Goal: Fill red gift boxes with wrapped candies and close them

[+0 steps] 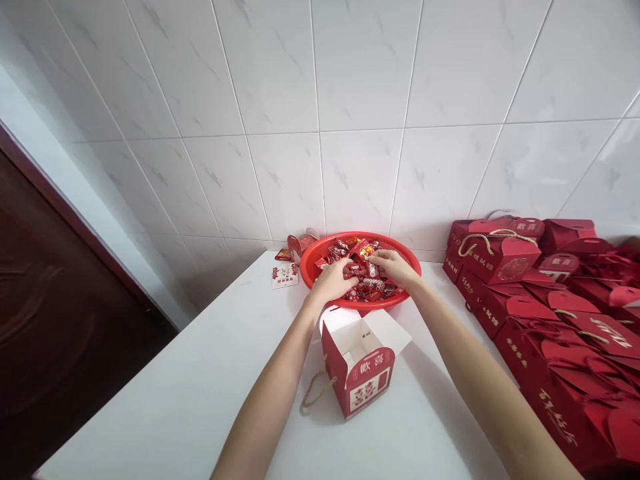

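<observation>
Many candies lie beneath and between the left hand and right hand, both loosely curled, grip unclear.

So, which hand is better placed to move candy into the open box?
Probably the left hand: it sits nearer the open box. The right hand is farther off, toward the basket's right side.

The desk gave free passage left of the open-topped wedding candy box, which stood in the way just near of the red basket. Stacked candy boxes blocked the right, the tiled wall the far side.
</observation>
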A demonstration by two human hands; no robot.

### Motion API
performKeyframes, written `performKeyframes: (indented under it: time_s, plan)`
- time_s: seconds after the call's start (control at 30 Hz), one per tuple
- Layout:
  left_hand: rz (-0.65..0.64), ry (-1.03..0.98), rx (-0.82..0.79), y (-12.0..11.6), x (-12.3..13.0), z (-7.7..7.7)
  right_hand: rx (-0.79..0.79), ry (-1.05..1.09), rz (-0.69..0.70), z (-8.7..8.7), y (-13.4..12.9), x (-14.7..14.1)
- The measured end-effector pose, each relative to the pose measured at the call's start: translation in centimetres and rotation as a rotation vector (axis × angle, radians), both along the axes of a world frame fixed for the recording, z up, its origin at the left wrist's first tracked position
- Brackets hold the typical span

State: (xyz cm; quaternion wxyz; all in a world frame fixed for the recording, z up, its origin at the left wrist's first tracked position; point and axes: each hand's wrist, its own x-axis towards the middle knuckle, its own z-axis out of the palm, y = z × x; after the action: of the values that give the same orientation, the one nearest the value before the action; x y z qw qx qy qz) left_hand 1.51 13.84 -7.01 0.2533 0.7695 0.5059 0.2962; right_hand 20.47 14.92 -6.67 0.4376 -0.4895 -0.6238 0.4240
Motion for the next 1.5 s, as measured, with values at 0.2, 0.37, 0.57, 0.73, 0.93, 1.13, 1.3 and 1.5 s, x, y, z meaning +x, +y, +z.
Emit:
performKeyframes:
  time_s: [0.2,0.37,0.57,0.73,0.93,1.13,1.3,1.5]
  plan:
    - [-0.261,-0.205,-0.091,-0.2,-0.2,0.4,-0.203,0.455,0.382,1.1,-1.3,0.3]
    - [-0.339,-0.455,-0.234,0.0,-0.2,0.7,-0.105,0.441,0.294,0.9,-1.4,0.3]
    - [-0.281,-0.5,-0.267,-0.2,-0.1,1.5,0.057,0.278,0.272,0.5,-1.1,0.0]
    - [-0.211,-0.402,-0.221,-0.1,-0.1,1.2,0.118,0.121,0.235,0.8,-1.4,-0.2]
    - [-0.062,-0.453,-0.1,0.3,0.1,0.8,0.07,0.13,0.082,0.6,-0.9,-0.1]
    - [0.055,-0.669,-0.082,0.2,-0.2,0.8,-0.166,-0.9,0.296,0.9,-0.9,-1.2]
    - [0.072,-0.69,-0.082,0.6,-0.5,0.3,-0.205,-1.092,0.289,1.2,-1.3,-1.9]
    - [0.001,-0.796,-0.194,0.4,-0.6,0.5,-0.108,-0.569,0.133,0.8,-1.4,-1.2]
